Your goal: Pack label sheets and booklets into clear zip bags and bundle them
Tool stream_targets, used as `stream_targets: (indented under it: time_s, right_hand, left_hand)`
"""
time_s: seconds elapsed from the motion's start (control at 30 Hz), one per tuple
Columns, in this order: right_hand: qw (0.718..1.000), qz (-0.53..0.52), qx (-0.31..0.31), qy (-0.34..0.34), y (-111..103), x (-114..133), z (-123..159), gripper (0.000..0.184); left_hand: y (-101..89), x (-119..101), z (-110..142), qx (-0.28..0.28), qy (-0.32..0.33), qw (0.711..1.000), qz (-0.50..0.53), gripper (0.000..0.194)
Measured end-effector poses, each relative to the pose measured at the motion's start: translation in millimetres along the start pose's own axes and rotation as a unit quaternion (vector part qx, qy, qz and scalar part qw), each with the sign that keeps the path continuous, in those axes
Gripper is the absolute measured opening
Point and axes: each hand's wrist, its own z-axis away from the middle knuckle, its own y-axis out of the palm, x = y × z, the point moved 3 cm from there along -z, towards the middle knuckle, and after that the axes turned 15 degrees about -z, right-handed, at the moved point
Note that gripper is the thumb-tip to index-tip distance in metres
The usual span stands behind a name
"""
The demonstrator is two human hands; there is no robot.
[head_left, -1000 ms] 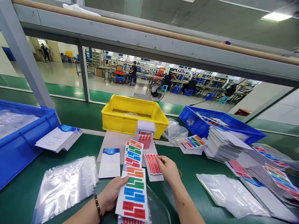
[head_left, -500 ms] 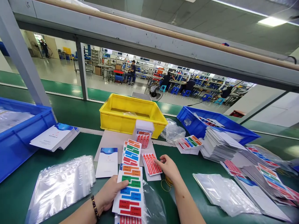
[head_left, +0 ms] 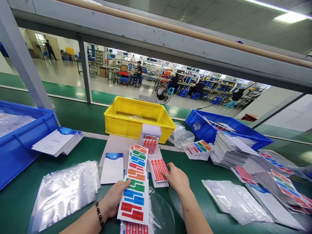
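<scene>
My left hand (head_left: 116, 198) grips the left edge of a sheet of orange, green, blue and red stickers (head_left: 135, 195), holding it above a clear plastic bag (head_left: 161, 214). Another sheet with red stickers shows just under it at the bottom edge. My right hand (head_left: 177, 178) rests with its fingertips pinched on the near corner of a small stack of red sticker sheets (head_left: 158, 171). Behind the held sheet lies a stack of multicolour sticker sheets (head_left: 137, 157), and a white booklet with a blue top (head_left: 112, 168) lies to its left.
A yellow bin (head_left: 136, 119) stands behind, a white box with red stickers (head_left: 151, 136) in front of it. Blue bins sit far left (head_left: 21, 139) and right (head_left: 226, 130). Clear bags (head_left: 63, 191), booklets (head_left: 57, 142), paper stacks (head_left: 231, 151) and sticker sheets (head_left: 285, 185) cover the green table.
My right hand slid slightly toward me along the red sticker stack. The left hand tilted the multicolour sheet a little. The view shifted slightly.
</scene>
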Motion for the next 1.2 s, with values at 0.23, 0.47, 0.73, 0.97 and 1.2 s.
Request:
stream_targets:
  time_s: [0.23, 0.47, 0.73, 0.97, 1.2]
  right_hand:
    - [0.999, -0.029, 0.014, -0.006, -2.1, -8.8, -1.9, 0.027]
    - [0.986, -0.01, 0.045, -0.16, 6.6, 8.4, 15.6, 0.048]
    - [0.974, -0.031, 0.098, -0.203, 5.0, 6.1, 15.1, 0.027]
    - [0.897, -0.166, -0.16, -0.378, -15.6, 9.8, 26.3, 0.028]
    - [0.765, -0.15, -0.174, -0.601, 8.3, 87.0, 110.5, 0.024]
  left_hand:
    - [0.1, -0.7, -0.5, 0.015, 0.003, 0.999, 0.051, 0.031]
    - [3.4, -8.3, 6.5, 0.007, -0.026, 1.0, 0.005, 0.029]
    - [-0.4, -4.6, 1.4, -0.024, -0.01, 1.0, -0.016, 0.025]
    - [-3.1, 1.9, -1.8, -0.04, -0.016, 0.999, -0.004, 0.024]
    - [-1.5, 2.1, -8.8, -0.005, 0.078, 0.995, 0.06, 0.031]
